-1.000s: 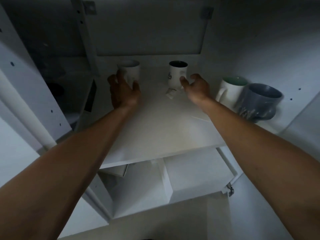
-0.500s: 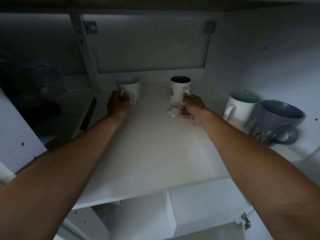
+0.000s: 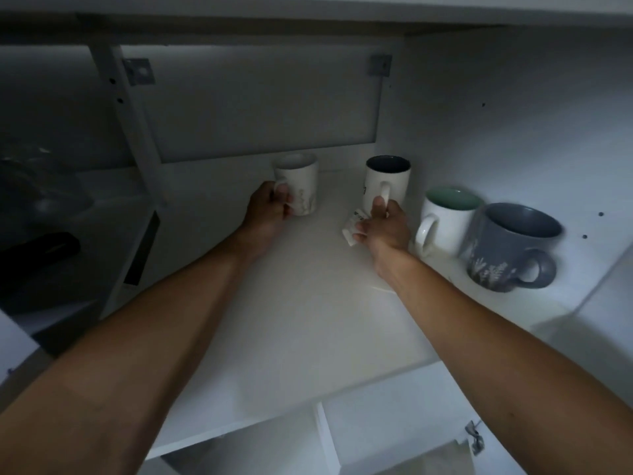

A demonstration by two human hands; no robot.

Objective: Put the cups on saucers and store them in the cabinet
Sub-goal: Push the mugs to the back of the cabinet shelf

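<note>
Both my arms reach deep onto a white cabinet shelf [image 3: 291, 320]. My left hand [image 3: 267, 214] grips the handle of a white cup with a faint plant print [image 3: 301, 183], which stands upright at the back. My right hand [image 3: 383, 228] holds the handle of a white cup with a dark inside [image 3: 394, 180], also upright, and pinches a small white paper tag [image 3: 351, 229] under its fingers. To the right stand a white cup with a green inside [image 3: 445, 217] and a blue-grey cup [image 3: 507, 248]. No saucer is clearly visible.
The cabinet's back panel [image 3: 257, 108] is close behind the cups and its right wall [image 3: 531, 132] is beside the blue-grey cup. A divider post [image 3: 137, 132] separates a dark left compartment holding a black object [image 3: 37, 252]. Lower shelves show below the front edge.
Both hands have gone from reaching beside the cups to closing on their handles. The view has shifted up and nearer to the shelf.
</note>
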